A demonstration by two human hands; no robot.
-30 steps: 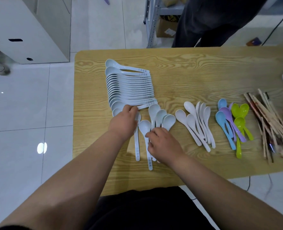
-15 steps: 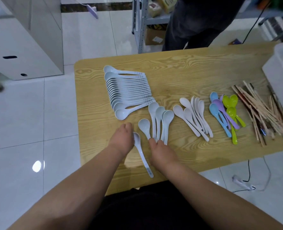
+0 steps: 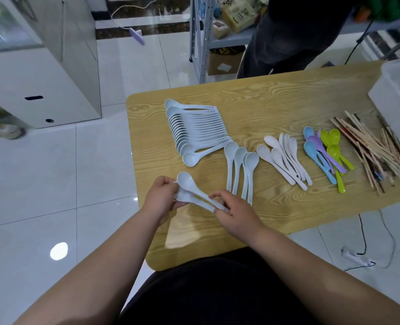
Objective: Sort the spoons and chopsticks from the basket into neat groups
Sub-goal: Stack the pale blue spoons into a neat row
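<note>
**Two pale spoons held over the near edge of a wooden table**

The left hand (image 3: 160,199) grips the bowl ends of two pale blue spoons (image 3: 192,192), fingers curled round them, while the right hand (image 3: 233,213) pinches their handle ends; the pair is lifted just above the table (image 3: 276,97), one spoon nested over the other.

The table is a light wood-grain top with rounded corners, standing on a glossy white tiled floor (image 3: 53,184). On it, towards the far left, a long overlapping row of pale blue spoons (image 3: 194,127) lies with bowls to the left. Just right of the hands, three more pale blue spoons (image 3: 240,171) lie side by side, bowls away from the person. Next come a cluster of white spoons (image 3: 284,158), then a mixed bunch of blue, purple and green spoons (image 3: 325,153), then a loose heap of wooden chopsticks (image 3: 372,151) near the right edge. A white plastic basket (image 3: 398,102) sits at the far right corner, touching the chopsticks.

Beyond the table stand a white cabinet (image 3: 37,73), a metal shelving unit (image 3: 203,43) with boxes, and a second person in dark trousers (image 3: 288,36). Cables and a power strip (image 3: 356,259) trail on the floor to the right
</note>
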